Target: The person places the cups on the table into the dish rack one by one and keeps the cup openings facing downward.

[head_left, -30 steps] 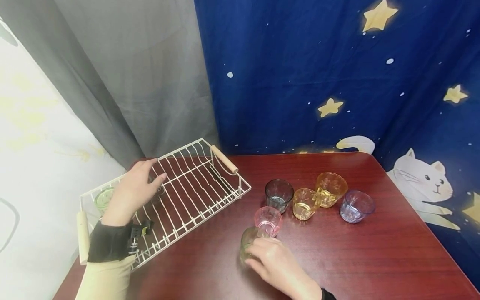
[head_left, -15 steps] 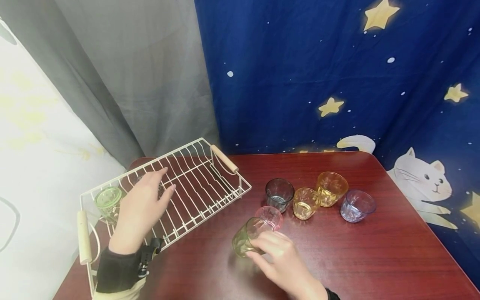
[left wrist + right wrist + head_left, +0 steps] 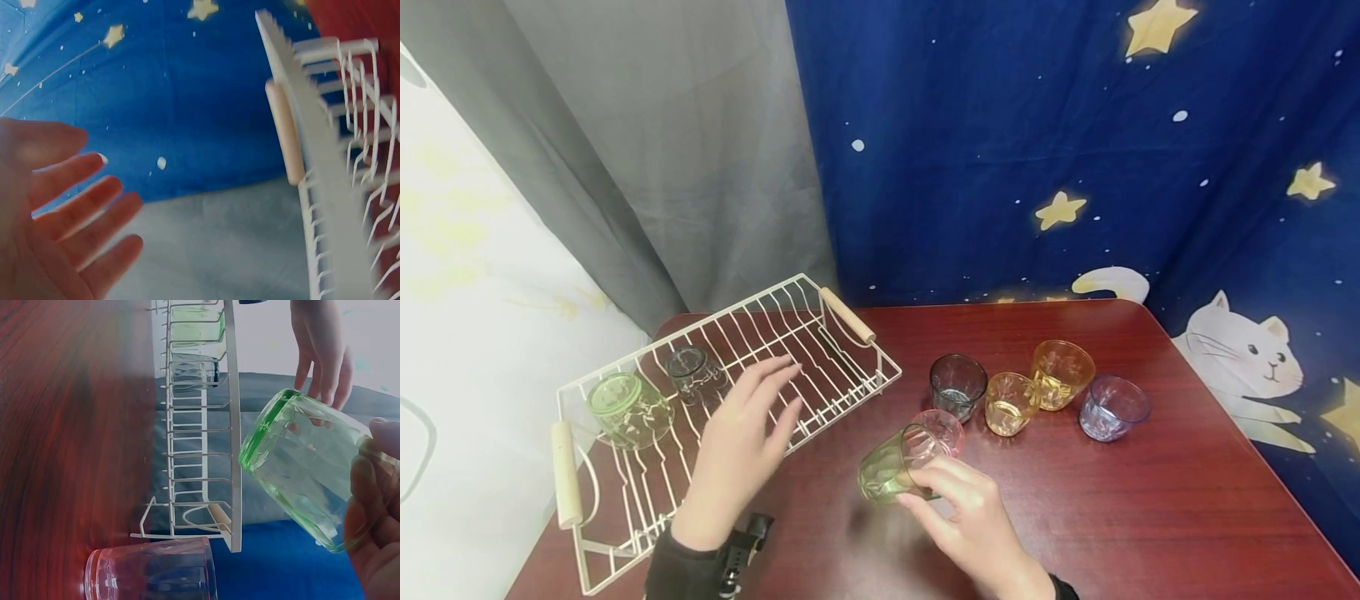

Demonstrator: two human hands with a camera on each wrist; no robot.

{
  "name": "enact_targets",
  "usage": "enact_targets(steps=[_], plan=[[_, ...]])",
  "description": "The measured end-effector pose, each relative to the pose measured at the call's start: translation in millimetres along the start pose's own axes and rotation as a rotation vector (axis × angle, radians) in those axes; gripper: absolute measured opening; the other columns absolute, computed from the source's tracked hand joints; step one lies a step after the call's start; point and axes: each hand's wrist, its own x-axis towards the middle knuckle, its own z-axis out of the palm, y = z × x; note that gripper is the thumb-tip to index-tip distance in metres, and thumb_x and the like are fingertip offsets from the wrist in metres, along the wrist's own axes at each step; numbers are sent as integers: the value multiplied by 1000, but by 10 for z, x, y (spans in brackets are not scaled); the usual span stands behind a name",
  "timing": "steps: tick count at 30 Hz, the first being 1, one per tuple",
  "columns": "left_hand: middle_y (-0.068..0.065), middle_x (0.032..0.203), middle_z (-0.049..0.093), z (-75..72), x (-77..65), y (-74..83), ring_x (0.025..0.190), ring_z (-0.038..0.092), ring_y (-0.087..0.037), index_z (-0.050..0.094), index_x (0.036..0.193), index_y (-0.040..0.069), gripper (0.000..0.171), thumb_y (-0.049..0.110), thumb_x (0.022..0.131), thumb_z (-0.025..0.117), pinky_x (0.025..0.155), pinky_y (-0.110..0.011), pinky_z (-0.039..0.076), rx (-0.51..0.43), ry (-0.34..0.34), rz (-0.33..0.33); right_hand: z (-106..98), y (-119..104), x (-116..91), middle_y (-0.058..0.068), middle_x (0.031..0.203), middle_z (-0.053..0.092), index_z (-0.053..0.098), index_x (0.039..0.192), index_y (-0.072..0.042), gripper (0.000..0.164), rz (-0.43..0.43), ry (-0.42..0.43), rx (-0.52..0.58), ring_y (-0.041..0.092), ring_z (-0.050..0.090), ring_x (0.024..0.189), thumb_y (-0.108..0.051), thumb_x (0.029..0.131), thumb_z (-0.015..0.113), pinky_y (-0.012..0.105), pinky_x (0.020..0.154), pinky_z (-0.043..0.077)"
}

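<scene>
Head view: the right hand (image 3: 973,517) pinches a green glass (image 3: 883,467) between thumb and fingers, tilted and clear of the table (image 3: 1150,525), to the left of that hand. Just beyond it stands a pink glass (image 3: 942,427), partly hidden. Further beyond the right hand are a black glass (image 3: 958,385), a yellow glass (image 3: 1009,404), an amber glass (image 3: 1063,375) and, furthest right, a purple glass (image 3: 1114,408). The left hand (image 3: 743,446) is released, fingers extended over a white rack (image 3: 775,340). To its left, inside the rack, a second green glass (image 3: 628,412) and a dark glass (image 3: 696,375) rest base up.

Left wrist view: the left hand holds nothing, fingers apart; the rack lies off to its palm side, not in contact.

Right wrist view: thumb and fingers grip the green glass near its rim, base pointing away from the right hand. The pink glass stands upright, apart from it and below that hand.
</scene>
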Motion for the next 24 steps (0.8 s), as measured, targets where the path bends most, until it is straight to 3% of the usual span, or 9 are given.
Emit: enact_targets(steps=[2, 6, 11, 18, 24], plan=[[-7, 128, 62, 53, -39, 51, 108, 65, -23, 64, 122, 8, 38, 13, 84, 70, 75, -35, 59, -17, 11, 34, 0, -4, -2, -1, 81, 69, 71, 90, -8, 10, 11, 2, 19, 5, 62, 73, -18, 87, 72, 8, 69, 51], [-5, 129, 62, 122, -98, 130, 108, 66, -21, 64, 123, 10, 39, 15, 85, 70, 76, -33, 59, -34, -11, 70, -11, -33, 5, 0, 81, 70, 71, 92, -9, 13, 85, 9, 74, 4, 62, 73, -7, 80, 76, 10, 69, 51], [-2, 129, 62, 178, -161, 205, 112, 65, -18, 65, 122, 12, 37, 17, 86, 70, 87, -32, 58, -82, -53, 100, -48, -83, 10, 0, 81, 69, 72, 94, -12, 25, 240, 20, 143, 2, 60, 76, 4, 75, 76, 14, 69, 50], [2, 130, 60, 260, -269, 305, 119, 61, -15, 61, 127, 13, 45, 17, 84, 73, 99, -35, 53, -285, -131, 61, -58, -107, 6, 5, 83, 67, 70, 96, -6, 26, 366, 76, 290, -1, 60, 80, 13, 78, 69, 16, 70, 52], [3, 147, 46, 386, -364, 416, 134, 49, -16, 50, 140, 19, 68, 37, 80, 77, 109, -40, 46, -359, -221, 36, -35, -101, -3, -4, 89, 66, 68, 97, 2, 27, 393, 156, 428, -1, 61, 85, 21, 79, 63, 16, 76, 53]])
